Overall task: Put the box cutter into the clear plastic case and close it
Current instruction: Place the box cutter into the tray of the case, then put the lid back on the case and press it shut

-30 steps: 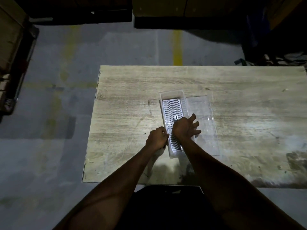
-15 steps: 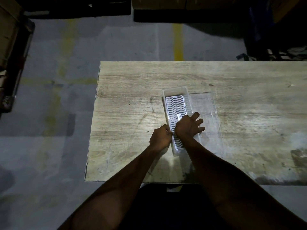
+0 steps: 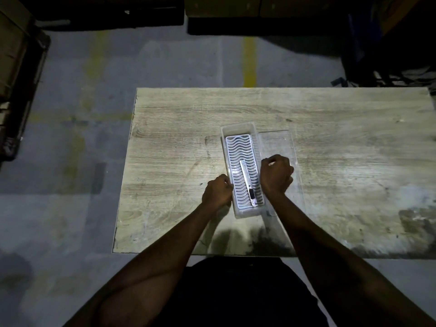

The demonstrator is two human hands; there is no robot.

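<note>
The clear plastic case lies lengthwise on the wooden table, with a white wavy liner inside. The box cutter rests on that liner in the near half of the case, with no hand on it. The clear lid lies open flat on the table to the right of the case. My left hand grips the case's left rim near its near end. My right hand sits just right of the case, on the lid. Its fingers curl toward the lid's outer edge.
The table's left edge and near edge drop to a grey concrete floor with yellow lines. Dark pallets and boxes stand at the far left and along the back. A dark pile sits beyond the table's far right corner.
My right hand has left the box cutter lying in the case and has moved right onto the lid, its fingers curling shut. My left hand has stayed on the case's left rim.
</note>
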